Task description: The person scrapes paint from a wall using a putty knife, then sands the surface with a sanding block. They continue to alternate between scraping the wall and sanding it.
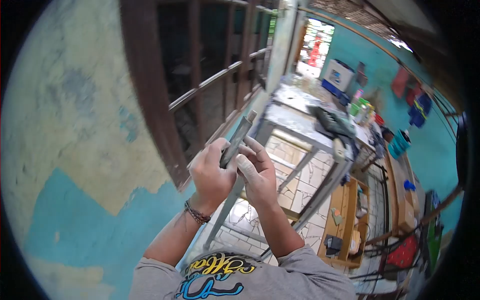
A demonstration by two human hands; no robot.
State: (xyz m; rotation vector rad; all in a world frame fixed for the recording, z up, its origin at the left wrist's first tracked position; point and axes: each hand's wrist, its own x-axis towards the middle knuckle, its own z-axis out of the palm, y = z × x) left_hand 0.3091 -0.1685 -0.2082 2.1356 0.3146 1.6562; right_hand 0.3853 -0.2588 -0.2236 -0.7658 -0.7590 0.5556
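Observation:
Both my hands are raised together in front of a wall and a barred window. My left hand [211, 172] wraps around the lower part of a grey cylindrical tool [238, 136] that points up and to the right. My right hand [258, 172] presses against the same tool from the right side, fingers curled over its shaft near my left thumb. The tool's upper end [251, 116] is free and pale. A braided bracelet [197, 214] sits on my left wrist. Both hands look dusty.
A grey metal table [300, 116] with clutter stands beyond my hands, its legs on a cracked tile floor [287, 150]. A wooden shelf unit [345, 220] lies to the right. A brown window frame with bars [200, 85] is at left, a turquoise wall [430, 145] at right.

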